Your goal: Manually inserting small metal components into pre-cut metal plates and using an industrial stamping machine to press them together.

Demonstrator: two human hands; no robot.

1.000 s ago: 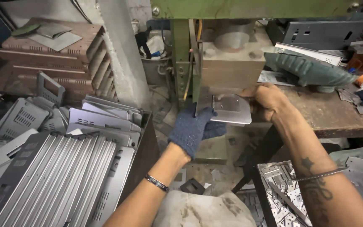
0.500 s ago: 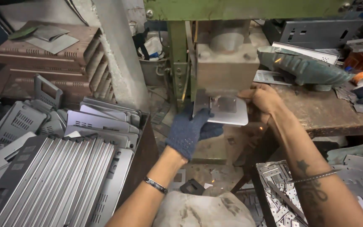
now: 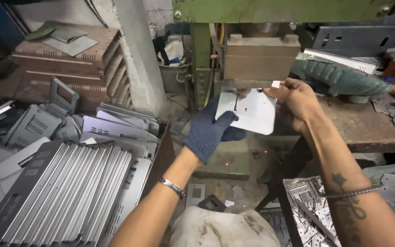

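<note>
From the head view, the left hand [image 3: 209,130], in a dark blue glove, is closed on the near left corner of the metal plate [image 3: 254,110], and the bare right hand [image 3: 296,103] pinches the plate's right edge, so the plate sits between the two hands. The plate lies flat with its far edge tucked just under the press block [image 3: 259,59], which hangs right above it. Both hands are about as near, one on each side, by the tabletop [image 3: 366,132].

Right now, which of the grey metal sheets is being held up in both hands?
The small pale sheet under the press block, pinched between the gloved left hand and bare right hand. The others lie stacked in the bin at left.
</note>
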